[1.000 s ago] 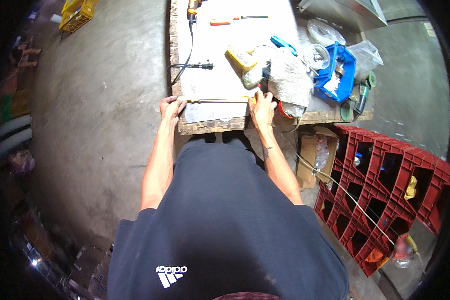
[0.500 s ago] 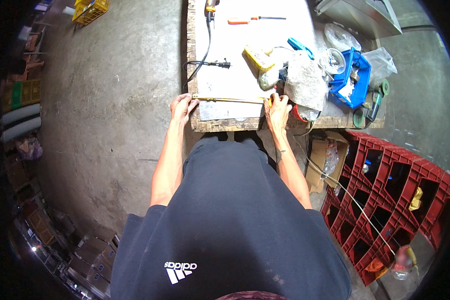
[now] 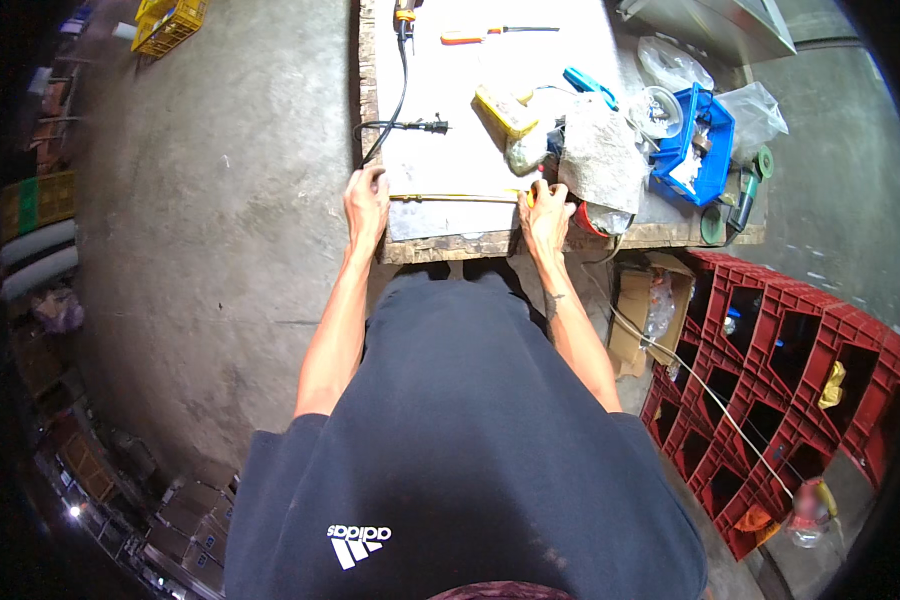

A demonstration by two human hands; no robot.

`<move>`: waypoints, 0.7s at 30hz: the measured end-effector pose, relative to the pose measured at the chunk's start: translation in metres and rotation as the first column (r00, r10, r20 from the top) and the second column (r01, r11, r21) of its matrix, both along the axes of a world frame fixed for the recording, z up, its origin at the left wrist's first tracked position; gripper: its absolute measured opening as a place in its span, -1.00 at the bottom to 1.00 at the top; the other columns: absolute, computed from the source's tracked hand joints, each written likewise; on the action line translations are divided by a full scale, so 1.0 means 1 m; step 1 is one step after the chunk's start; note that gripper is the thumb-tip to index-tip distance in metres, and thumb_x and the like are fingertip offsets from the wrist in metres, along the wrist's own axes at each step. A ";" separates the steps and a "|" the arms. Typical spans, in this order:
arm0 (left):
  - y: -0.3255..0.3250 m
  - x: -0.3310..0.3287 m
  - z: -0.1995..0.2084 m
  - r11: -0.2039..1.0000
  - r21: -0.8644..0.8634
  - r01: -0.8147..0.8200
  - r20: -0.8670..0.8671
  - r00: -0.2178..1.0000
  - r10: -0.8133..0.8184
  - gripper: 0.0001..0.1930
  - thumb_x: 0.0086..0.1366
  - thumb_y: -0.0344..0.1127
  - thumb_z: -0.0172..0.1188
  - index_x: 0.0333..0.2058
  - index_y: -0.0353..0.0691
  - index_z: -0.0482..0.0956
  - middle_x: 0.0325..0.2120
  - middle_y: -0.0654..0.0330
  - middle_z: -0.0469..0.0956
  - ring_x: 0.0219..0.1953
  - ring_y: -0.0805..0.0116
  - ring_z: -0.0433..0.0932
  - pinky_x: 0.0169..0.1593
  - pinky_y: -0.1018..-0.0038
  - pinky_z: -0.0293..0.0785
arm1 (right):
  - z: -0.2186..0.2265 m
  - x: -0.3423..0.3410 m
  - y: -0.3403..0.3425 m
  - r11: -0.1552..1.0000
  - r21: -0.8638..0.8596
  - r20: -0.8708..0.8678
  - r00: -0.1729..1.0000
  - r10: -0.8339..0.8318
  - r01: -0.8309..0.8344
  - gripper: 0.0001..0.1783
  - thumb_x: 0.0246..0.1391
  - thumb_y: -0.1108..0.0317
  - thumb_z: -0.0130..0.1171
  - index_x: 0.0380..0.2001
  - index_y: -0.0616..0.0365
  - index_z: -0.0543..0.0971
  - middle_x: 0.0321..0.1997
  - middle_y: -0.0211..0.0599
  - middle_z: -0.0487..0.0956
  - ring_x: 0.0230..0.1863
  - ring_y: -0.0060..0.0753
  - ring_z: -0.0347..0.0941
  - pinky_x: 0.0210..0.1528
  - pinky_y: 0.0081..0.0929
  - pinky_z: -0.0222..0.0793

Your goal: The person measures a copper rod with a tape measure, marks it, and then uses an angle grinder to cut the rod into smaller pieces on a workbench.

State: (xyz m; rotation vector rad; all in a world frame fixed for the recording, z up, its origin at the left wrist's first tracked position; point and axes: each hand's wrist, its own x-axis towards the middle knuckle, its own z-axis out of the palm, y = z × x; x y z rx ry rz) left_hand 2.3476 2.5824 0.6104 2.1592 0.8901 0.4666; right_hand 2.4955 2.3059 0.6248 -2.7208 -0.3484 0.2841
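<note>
A thin yellow measuring tape (image 3: 450, 197) runs straight across the near part of the white-topped workbench (image 3: 440, 222). At its left end, by the bench's left edge, my left hand (image 3: 367, 210) is closed with the fingers curled on the tape. My right hand (image 3: 545, 225) grips the yellow tape measure body at the other end; most of that body is hidden by the fingers. Just right of this hand, a grey-white rag (image 3: 602, 150) drapes over a red container (image 3: 592, 218). Beyond it lie a greenish-grey lump (image 3: 526, 152) and a yellow block-like thing (image 3: 506, 112).
A black cable with a plug (image 3: 432, 127) lies farther left, and a red-handled screwdriver (image 3: 470, 37) at the back. To the right are a blue bin (image 3: 725, 150), a green angle grinder (image 3: 745, 195) and plastic bags (image 3: 755, 120). Red crates (image 3: 770, 290) and a cardboard box (image 3: 633, 315) stand below.
My left hand has shifted onto the bench's left edge and now covers more of the tape's end. My right hand keeps its grip. The whole view has moved slightly.
</note>
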 end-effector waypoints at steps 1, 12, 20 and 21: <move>0.002 0.009 -0.003 0.997 0.011 0.081 0.045 0.996 -0.081 -0.80 0.34 -0.45 0.22 -0.09 -0.32 0.67 -0.20 -0.07 0.65 -0.17 -0.01 0.67 -0.05 0.24 0.59 | 0.000 0.000 0.000 1.000 0.001 0.010 1.000 0.013 -0.013 -0.58 0.23 0.05 0.31 0.02 0.04 0.56 0.10 0.05 0.42 0.02 0.31 0.41 -0.03 0.12 0.49; 0.014 0.046 -0.031 0.881 0.272 0.386 -0.283 0.908 -0.310 -0.85 0.32 -0.46 0.21 -0.15 -0.32 0.54 -0.20 -0.11 0.59 -0.11 -0.17 0.61 -0.02 0.08 0.54 | -0.005 -0.003 0.003 1.000 0.014 0.017 1.000 -0.001 0.001 -0.59 0.24 0.06 0.31 0.04 0.00 0.54 0.12 0.04 0.39 0.06 0.31 0.37 -0.05 0.13 0.52; -0.026 0.054 0.005 0.976 0.097 0.196 -0.042 0.980 -0.193 -0.74 0.25 -0.27 0.29 -0.21 -0.36 0.59 -0.38 -0.06 0.65 -0.32 0.03 0.66 -0.14 0.18 0.58 | -0.005 -0.004 0.002 1.000 0.014 0.030 0.999 -0.022 0.022 -0.61 0.22 0.18 0.33 0.06 0.02 0.56 0.10 0.04 0.37 0.07 0.29 0.35 -0.10 0.07 0.56; -0.041 0.041 -0.007 0.993 -0.080 0.087 -0.026 0.996 -0.089 -0.72 0.29 -0.25 0.29 -0.17 -0.37 0.62 -0.39 -0.02 0.68 -0.32 0.13 0.67 -0.15 0.24 0.60 | -0.003 -0.012 0.004 1.000 0.016 0.022 1.000 -0.015 0.014 -0.61 0.22 0.18 0.33 0.06 0.02 0.56 0.10 0.04 0.36 0.07 0.29 0.34 -0.10 0.07 0.56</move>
